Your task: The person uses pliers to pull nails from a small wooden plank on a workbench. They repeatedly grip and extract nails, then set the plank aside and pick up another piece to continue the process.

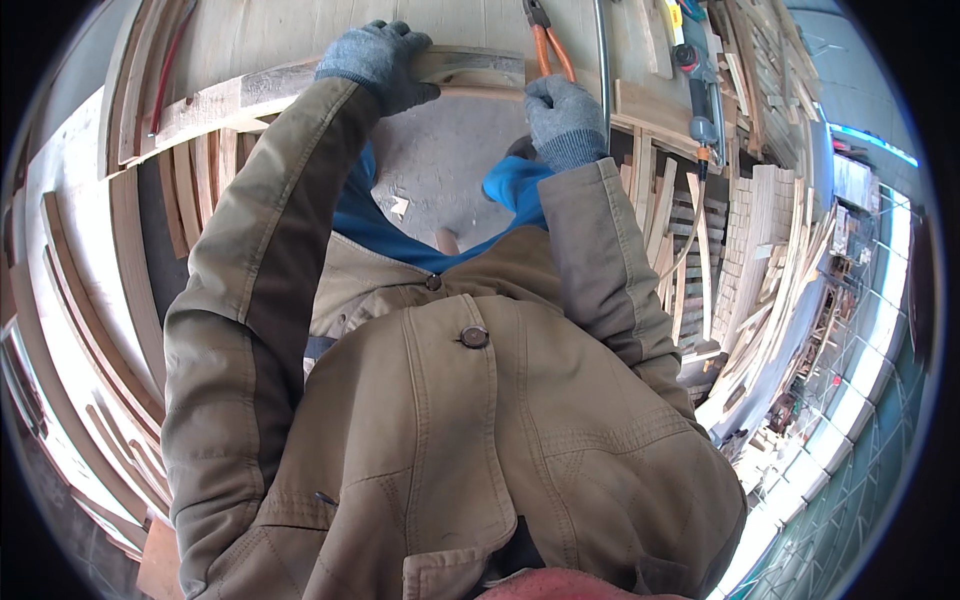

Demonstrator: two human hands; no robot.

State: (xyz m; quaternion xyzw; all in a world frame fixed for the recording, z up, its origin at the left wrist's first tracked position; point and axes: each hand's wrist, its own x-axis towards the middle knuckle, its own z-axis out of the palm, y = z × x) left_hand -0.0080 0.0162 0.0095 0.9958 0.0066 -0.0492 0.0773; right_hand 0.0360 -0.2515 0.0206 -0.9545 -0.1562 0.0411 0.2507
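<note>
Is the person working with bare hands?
No, both the left hand and the right hand wear grey knitted gloves while gripping a wooden plank.

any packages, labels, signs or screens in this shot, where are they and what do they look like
None that can be made out: no package, label, sign or screen shows.
Around the gloved left hand and right hand there are only the wooden piece they hold, orange-handled pliers and stacks of wood slats.
</note>
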